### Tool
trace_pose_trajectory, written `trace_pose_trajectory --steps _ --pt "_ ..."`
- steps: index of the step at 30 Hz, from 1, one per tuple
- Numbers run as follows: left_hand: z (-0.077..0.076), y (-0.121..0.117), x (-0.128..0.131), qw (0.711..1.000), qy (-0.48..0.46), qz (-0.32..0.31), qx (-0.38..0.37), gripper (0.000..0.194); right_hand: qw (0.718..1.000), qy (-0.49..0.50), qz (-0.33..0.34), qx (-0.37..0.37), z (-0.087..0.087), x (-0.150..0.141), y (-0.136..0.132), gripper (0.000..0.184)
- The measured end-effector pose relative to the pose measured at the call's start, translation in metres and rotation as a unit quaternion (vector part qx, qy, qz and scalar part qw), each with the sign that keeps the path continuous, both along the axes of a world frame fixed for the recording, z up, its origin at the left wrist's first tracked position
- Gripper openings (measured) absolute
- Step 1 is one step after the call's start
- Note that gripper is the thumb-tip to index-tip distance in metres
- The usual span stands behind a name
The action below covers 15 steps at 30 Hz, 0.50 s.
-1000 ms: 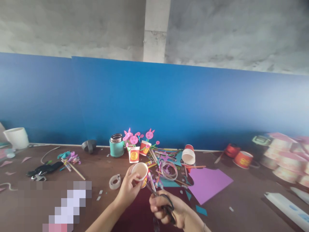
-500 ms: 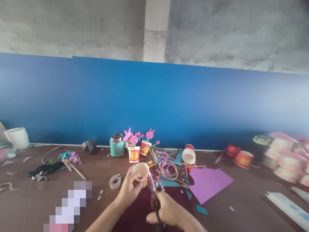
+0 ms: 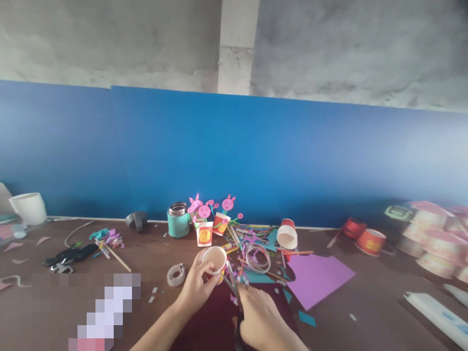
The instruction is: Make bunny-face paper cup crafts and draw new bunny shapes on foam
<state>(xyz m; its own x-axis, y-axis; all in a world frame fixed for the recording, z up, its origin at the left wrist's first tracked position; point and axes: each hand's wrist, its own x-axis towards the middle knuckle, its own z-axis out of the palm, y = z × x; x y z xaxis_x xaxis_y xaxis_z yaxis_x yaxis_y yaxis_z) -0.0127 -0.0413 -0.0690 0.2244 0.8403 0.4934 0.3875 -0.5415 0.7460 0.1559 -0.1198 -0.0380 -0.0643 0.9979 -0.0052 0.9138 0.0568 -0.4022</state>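
Observation:
My left hand (image 3: 197,282) grips a red and white paper cup (image 3: 214,258), its open mouth tilted toward me. Scissors (image 3: 233,282) are in my right hand (image 3: 258,314), fingers wrapped round the dark handles. Their blades point up and away, parted, right beside the cup's right side; I cannot tell whether they touch it. Just beyond, a red and white paper cup with a yellow print (image 3: 204,235) stands upright, a pink paper animal head (image 3: 204,210) above it. Behind it, another such cup (image 3: 221,223) carries a similar pink head.
A teal jar (image 3: 178,222) stands left of the decorated cups. A clear tape roll (image 3: 176,275) lies left of my left hand. Purple paper (image 3: 318,280), scraps and a coil of clear tubing (image 3: 258,258) spread to the right. A white power strip (image 3: 435,317) lies far right.
My right hand has turned, its thumb no longer showing, and the scissor blades stand wider apart. My left hand and the cup are nearly unmoved.

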Motion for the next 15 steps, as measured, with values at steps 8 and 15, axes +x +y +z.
trace_pose_trajectory --steps 8,15 --pt "-0.002 0.001 -0.001 1.0 0.004 -0.01 0.002 0.005 0.744 0.544 0.063 -0.383 0.006 0.015 0.015 0.033" --pt "-0.006 0.0 0.001 0.999 -0.026 -0.034 -0.018 0.006 0.913 0.332 0.028 -0.234 0.007 0.009 0.01 0.027"
